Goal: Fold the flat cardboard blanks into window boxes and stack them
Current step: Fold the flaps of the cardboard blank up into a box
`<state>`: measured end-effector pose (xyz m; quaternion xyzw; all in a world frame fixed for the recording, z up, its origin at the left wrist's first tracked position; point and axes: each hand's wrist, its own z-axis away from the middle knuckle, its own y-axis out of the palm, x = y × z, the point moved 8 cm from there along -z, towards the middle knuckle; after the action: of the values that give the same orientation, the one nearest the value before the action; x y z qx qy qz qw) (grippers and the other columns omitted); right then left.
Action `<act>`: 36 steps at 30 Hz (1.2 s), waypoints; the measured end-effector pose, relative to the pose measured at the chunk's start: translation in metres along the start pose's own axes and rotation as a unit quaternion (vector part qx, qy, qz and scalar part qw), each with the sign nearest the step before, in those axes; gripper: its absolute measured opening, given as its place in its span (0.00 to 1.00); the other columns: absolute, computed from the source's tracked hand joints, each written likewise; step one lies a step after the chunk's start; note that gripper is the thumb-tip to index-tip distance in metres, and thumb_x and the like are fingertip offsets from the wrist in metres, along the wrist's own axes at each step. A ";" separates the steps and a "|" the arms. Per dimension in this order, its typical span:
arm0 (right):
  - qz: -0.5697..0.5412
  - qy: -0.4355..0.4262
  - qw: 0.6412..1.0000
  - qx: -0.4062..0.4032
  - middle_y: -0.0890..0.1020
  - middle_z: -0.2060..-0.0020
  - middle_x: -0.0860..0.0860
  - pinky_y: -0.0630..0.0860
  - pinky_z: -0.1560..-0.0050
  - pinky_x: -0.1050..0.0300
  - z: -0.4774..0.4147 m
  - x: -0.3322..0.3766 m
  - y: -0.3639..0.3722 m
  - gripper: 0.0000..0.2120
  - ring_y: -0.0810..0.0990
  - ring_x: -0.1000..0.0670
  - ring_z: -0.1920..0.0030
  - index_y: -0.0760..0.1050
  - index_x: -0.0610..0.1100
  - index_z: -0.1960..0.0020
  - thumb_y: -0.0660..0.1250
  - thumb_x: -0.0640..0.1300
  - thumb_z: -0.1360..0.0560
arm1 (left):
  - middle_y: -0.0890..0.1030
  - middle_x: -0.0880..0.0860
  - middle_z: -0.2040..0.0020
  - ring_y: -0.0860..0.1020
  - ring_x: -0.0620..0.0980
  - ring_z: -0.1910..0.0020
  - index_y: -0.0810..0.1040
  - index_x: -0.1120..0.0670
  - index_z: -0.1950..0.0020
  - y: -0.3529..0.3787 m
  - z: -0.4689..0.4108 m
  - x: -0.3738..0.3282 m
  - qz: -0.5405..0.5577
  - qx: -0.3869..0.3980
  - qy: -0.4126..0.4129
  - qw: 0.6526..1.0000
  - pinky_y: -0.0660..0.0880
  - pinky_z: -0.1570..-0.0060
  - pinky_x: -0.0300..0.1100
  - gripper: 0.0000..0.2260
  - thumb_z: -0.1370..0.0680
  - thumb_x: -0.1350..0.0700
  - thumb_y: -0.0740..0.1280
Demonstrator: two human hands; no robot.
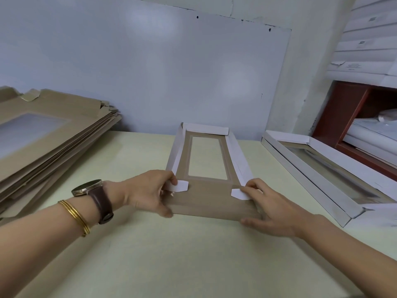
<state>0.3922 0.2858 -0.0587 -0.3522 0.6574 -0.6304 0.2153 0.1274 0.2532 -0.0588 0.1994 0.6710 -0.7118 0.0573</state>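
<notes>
A half-folded window box (207, 179) lies on the pale green table (150, 254) in front of me. It is brown inside with a clear window, and its white far and side walls stand up. My left hand (148, 193) pinches the white corner tab at the near left and holds the near brown flap. My right hand (270, 209) presses the white tab at the near right and grips the same flap. A stack of flat brown blanks (43, 138) lies at the left. A folded window box (322, 171) rests at the right.
A pale blue board (150, 72) leans against the wall behind the table. At the far right stands a red-brown shelf (354, 117) holding white packets, with white stacked boxes above it. I wear a watch and gold bangles on my left wrist.
</notes>
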 end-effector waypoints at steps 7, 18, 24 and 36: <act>0.016 0.004 1.000 -0.015 0.62 0.44 0.57 0.76 0.52 0.55 -0.001 0.000 0.002 0.26 0.73 0.53 0.51 0.66 0.48 0.35 0.60 0.50 0.32 | 0.71 0.46 0.51 0.72 0.47 0.51 0.68 0.51 0.38 0.003 -0.005 0.001 -0.034 -0.018 -0.001 0.999 0.69 0.53 0.37 0.25 0.32 0.53 0.71; -0.060 0.046 0.990 -0.115 0.71 0.51 0.58 0.68 0.52 0.61 -0.015 -0.025 -0.004 0.10 0.72 0.58 0.51 0.72 0.50 0.42 0.61 0.41 0.22 | 0.75 0.48 0.59 0.69 0.48 0.54 0.71 0.50 0.52 -0.006 -0.012 0.006 0.013 -0.117 0.019 0.993 0.63 0.64 0.30 0.08 0.26 0.52 0.70; -0.079 0.104 0.983 -0.131 0.73 0.50 0.57 0.66 0.57 0.61 -0.024 -0.039 -0.005 0.16 0.73 0.55 0.56 0.63 0.54 0.36 0.60 0.43 0.21 | 0.73 0.51 0.57 0.67 0.48 0.57 0.68 0.51 0.52 -0.010 -0.021 0.011 0.044 -0.148 0.002 0.988 0.63 0.64 0.34 0.09 0.24 0.53 0.68; -0.031 0.124 0.979 -0.158 0.66 0.49 0.56 0.74 0.53 0.49 -0.027 -0.034 -0.012 0.12 0.76 0.46 0.54 0.64 0.58 0.45 0.61 0.42 0.21 | 0.72 0.55 0.58 0.67 0.48 0.60 0.58 0.44 0.49 -0.006 -0.025 0.013 0.088 -0.136 0.007 0.987 0.65 0.63 0.40 0.16 0.22 0.60 0.64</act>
<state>0.3974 0.3291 -0.0489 -0.3213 0.7588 -0.5640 0.0540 0.1188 0.2806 -0.0582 0.2535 0.7416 -0.6048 0.1413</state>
